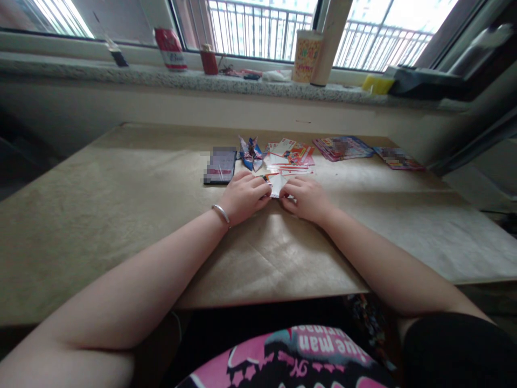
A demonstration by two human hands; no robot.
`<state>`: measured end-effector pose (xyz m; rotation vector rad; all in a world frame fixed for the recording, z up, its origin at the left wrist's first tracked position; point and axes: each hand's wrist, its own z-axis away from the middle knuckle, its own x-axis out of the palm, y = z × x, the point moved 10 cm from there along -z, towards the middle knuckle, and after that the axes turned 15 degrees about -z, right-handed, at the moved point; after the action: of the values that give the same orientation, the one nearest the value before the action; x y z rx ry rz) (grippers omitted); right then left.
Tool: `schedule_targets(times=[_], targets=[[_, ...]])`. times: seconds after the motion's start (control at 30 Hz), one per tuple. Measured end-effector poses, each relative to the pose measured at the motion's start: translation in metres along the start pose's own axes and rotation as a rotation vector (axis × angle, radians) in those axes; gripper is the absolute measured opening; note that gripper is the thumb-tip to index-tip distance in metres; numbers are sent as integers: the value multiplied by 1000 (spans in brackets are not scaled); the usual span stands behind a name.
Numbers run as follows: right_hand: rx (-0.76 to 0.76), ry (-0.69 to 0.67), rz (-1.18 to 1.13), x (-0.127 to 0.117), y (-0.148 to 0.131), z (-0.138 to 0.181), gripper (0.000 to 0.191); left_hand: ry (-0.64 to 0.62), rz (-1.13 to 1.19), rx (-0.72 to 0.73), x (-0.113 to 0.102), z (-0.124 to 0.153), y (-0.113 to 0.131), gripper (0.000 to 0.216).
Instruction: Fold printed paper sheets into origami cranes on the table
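Note:
Between my two hands a small white paper sheet (277, 185) with a coloured print at its upper left lies on the table. My left hand (248, 195), with a silver bangle at the wrist, grips its left side with bent fingers. On the right side my right hand (305, 196) pinches the paper between thumb and curled fingers. Just beyond is a pile of red and white printed papers (291, 154). A blue and red folded paper piece (252, 154) stands behind my left hand, beside a dark phone or tablet (221, 164).
Toward the back right lie a stack of colourful printed booklets or cards (343, 147) and a smaller stack (399, 158). The granite windowsill (141, 75) holds a red can (170, 49), a red jar (209, 59), a patterned cup (307, 56) and a yellow item (377, 84).

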<state>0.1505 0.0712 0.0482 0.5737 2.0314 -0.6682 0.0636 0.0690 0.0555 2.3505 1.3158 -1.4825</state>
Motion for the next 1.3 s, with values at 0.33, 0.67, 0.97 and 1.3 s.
schedule_targets(times=[0.33, 0.67, 0.97, 1.3], targets=[[13, -63, -42, 8, -8, -1, 15, 24, -38, 101, -3, -1, 14, 23], [30, -71, -146, -9, 11, 6, 8, -7, 6, 36, 2, 0, 3, 22], [83, -79, -184, -16, 31, 13, 9, -71, 64, -35, 6, 3, -12, 17], [63, -142, -140, -4, 34, 15, 9, -114, 104, -57, 15, 7, -21, 20]])
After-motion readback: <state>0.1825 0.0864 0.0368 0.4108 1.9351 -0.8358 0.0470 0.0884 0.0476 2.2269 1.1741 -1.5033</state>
